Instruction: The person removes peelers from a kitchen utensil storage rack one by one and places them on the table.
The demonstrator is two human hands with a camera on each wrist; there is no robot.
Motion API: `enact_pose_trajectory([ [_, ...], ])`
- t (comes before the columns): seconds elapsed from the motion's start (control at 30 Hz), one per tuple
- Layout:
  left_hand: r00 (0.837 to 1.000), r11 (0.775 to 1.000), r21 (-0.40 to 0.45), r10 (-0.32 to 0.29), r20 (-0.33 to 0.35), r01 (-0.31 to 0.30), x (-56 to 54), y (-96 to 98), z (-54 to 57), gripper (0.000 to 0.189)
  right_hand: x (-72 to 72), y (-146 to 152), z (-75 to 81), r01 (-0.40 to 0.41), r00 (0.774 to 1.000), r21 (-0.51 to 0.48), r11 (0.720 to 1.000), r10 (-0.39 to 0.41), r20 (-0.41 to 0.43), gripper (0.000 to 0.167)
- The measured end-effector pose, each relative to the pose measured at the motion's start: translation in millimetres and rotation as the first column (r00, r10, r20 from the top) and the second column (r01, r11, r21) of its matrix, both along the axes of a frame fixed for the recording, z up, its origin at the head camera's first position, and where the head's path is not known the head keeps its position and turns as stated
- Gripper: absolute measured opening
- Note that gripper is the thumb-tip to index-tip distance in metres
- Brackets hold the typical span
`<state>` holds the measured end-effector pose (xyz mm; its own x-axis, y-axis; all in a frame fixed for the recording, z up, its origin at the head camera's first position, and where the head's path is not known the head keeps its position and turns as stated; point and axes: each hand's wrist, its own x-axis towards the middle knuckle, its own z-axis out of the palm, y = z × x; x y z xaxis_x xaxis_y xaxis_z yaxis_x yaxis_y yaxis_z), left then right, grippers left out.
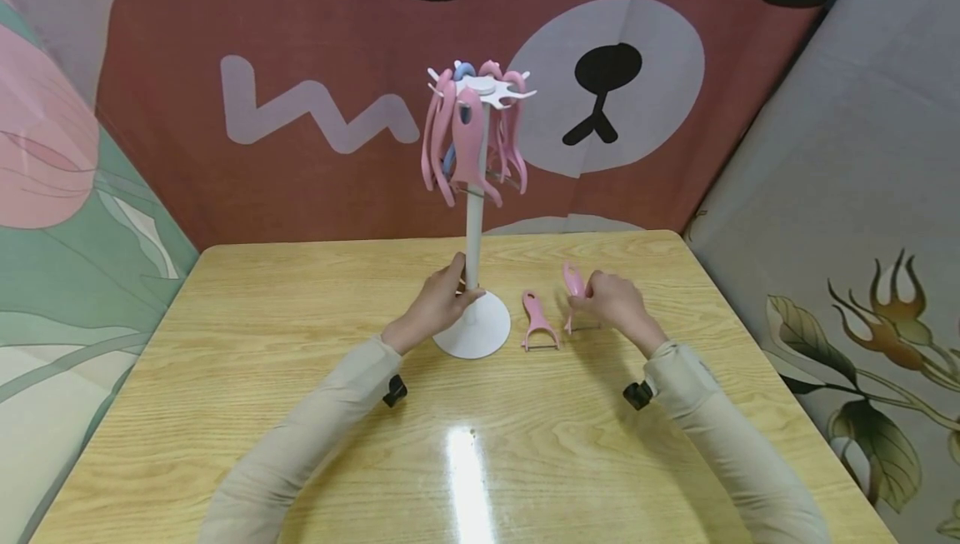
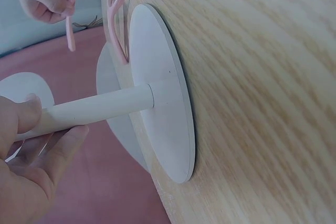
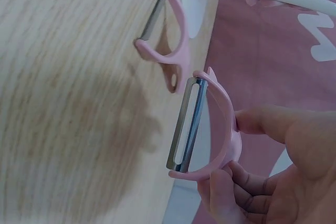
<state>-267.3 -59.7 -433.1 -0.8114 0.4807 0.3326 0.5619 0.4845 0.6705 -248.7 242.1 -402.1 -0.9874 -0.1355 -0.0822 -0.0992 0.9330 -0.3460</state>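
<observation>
One wall cloth (image 1: 315, 19): red-brown, printed with a cartoon face, filling the background.
Table (image 1: 300, 411): wood-grain top, in front of the cloth.
Stand (image 1: 475, 202): white, upright, round base (image 1: 472, 340) flat on the table, prongs (image 1: 521, 95) at the top.
Hanging peelers (image 1: 468, 136): pink (blue shows among them), hooked on the prongs.
Left hand (image 1: 438, 302): thumb and fingers around the pole (image 1: 474, 244), low, near the base.
Right hand (image 1: 617, 302): narrow grip, thumb and fingers pinching the held peeler (image 1: 572, 279).
Held peeler: pink, metal blade (image 3: 181, 121), clear of the table.
Loose peeler (image 1: 535, 311): pink, lying on the table between base and right hand.
</observation>
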Motion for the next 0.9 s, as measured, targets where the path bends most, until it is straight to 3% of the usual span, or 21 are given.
enact_pose_trajectory([
  [0.23,1.0,1.0,0.009,-0.009,-0.009,0.009,-0.1,-0.5,-0.3,0.03,-1.6,2,-4.4,0.011,1.0,0.008,1.0,-0.011,0.024,0.052],
  [0.53,1.0,1.0,0.002,-0.004,0.016,0.004,-0.9,0.5,0.1,0.03,-5.5,3,-14.1,0.038,0.993,0.026,0.999,-0.04,0.107,0.039],
  [0.9,1.0,1.0,0.005,-0.002,0.011,0.002,-1.6,0.3,-1.6,0.029,-5.6,0,-23.7,0.037,0.99,0.028,0.999,-0.04,0.133,0.043],
])
